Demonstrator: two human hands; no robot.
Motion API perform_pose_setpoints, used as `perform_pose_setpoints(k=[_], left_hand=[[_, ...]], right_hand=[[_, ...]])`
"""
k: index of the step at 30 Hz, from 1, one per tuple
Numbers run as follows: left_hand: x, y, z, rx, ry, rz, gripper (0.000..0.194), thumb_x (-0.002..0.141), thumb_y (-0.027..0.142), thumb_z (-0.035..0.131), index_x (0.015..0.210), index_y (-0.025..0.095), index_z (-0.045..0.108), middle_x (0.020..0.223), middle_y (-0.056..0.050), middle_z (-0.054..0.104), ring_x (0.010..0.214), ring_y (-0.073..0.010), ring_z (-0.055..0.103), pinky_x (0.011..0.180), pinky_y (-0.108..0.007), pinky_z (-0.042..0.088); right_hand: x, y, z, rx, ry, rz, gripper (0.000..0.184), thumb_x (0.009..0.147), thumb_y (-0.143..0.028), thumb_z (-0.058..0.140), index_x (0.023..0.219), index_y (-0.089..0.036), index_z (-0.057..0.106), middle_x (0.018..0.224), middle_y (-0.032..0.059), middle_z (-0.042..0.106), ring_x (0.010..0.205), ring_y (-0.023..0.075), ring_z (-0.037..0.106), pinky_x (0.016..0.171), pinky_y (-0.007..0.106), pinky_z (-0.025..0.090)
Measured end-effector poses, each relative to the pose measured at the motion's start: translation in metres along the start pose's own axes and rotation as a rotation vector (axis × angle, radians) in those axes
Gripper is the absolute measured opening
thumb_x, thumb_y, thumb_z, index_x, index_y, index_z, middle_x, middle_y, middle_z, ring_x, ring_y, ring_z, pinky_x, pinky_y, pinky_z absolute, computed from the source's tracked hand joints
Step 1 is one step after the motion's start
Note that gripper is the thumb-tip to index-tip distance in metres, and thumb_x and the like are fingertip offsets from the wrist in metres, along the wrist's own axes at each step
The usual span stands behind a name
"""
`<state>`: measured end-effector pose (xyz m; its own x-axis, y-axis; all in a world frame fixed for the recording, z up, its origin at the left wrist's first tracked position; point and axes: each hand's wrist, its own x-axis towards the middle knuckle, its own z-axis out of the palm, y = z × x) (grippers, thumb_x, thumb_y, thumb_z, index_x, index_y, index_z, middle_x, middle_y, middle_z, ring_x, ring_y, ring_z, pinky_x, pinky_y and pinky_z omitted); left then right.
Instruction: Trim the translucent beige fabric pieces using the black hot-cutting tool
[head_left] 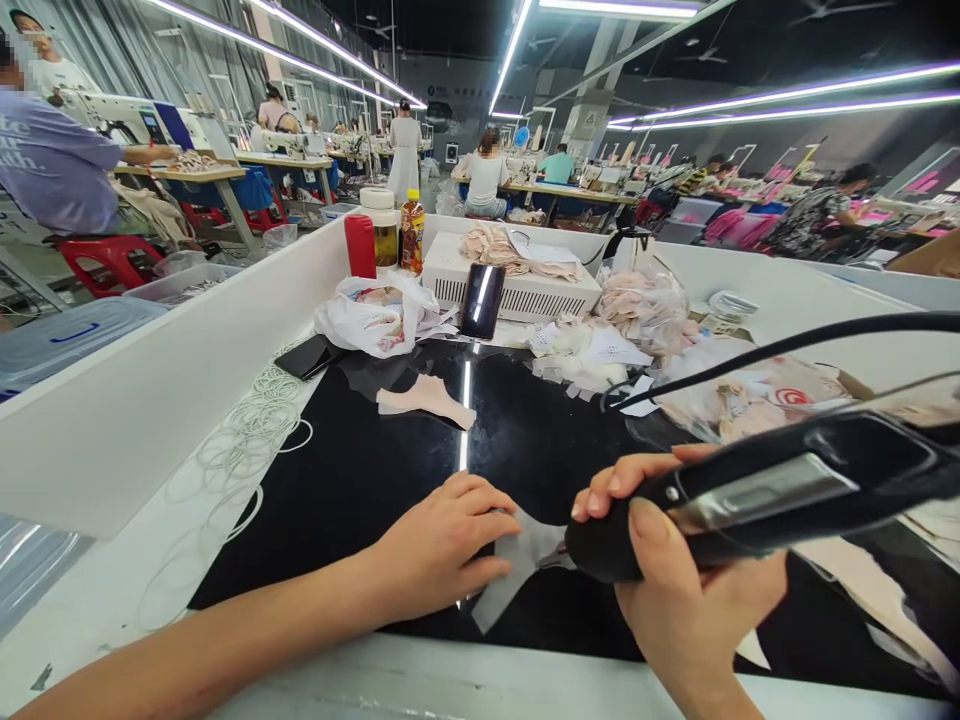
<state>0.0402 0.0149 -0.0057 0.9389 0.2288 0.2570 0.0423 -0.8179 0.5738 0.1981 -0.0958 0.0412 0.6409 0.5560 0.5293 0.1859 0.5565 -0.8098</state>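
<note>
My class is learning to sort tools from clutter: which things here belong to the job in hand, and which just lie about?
In use: left hand, right hand, corded black handheld tool, translucent sheet; probably the peach cut piece.
Lying about, it seems: smartphone, yellow-capped drink bottle, white plastic bag, looped pale cord.

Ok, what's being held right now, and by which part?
The right hand grips the black handheld tool by its rounded front end, near the tip. The left hand touches the sheer piece's left side.
</note>
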Motion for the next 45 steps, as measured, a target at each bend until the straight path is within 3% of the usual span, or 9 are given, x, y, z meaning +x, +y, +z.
perform_pose_setpoints(k=[5, 7, 40, 45], left_hand=[[-0.005, 0.001, -0.003, -0.057, -0.158, -0.028, 0.037, 0.090, 0.030, 0.081, 0.125, 0.025, 0.070, 0.144, -0.004, 0.065, 0.140, -0.0323, 0.050, 0.126, -0.064, 0.024], [-0.005, 0.000, -0.004, -0.052, -0.193, -0.032, 0.043, 0.088, 0.034, 0.083, 0.128, 0.026, 0.070, 0.147, -0.004, 0.064, 0.143, -0.0346, 0.048, 0.125, -0.068, 0.022], [0.009, -0.001, -0.009, -0.035, -0.237, 0.003, 0.063, 0.086, 0.041, 0.084, 0.143, 0.028, 0.061, 0.150, -0.008, 0.060, 0.144, -0.0392, 0.047, 0.123, -0.072, 0.024], [0.009, -0.002, -0.009, -0.044, -0.224, 0.016, 0.062, 0.085, 0.043, 0.085, 0.141, 0.028, 0.063, 0.151, -0.008, 0.060, 0.144, -0.0387, 0.047, 0.123, -0.072, 0.024]], right_hand=[[0.004, 0.001, -0.003, -0.027, 0.042, -0.013, 0.035, 0.089, -0.023, 0.080, 0.117, -0.029, 0.060, 0.084, -0.0031, 0.066, 0.065, 0.0165, 0.064, 0.059, 0.035, 0.060], [0.002, -0.002, -0.002, 0.000, 0.036, 0.005, 0.035, 0.089, -0.024, 0.081, 0.117, -0.028, 0.060, 0.084, -0.0030, 0.065, 0.064, 0.0167, 0.064, 0.058, 0.035, 0.060], [-0.010, -0.009, 0.006, 0.065, -0.042, 0.091, 0.032, 0.092, -0.028, 0.078, 0.117, -0.030, 0.057, 0.082, -0.0024, 0.064, 0.066, 0.0158, 0.064, 0.061, 0.033, 0.061], [-0.014, -0.013, 0.008, 0.105, -0.068, 0.043, 0.032, 0.092, -0.032, 0.078, 0.118, -0.029, 0.059, 0.082, -0.0021, 0.063, 0.063, 0.0160, 0.063, 0.058, 0.034, 0.061]])
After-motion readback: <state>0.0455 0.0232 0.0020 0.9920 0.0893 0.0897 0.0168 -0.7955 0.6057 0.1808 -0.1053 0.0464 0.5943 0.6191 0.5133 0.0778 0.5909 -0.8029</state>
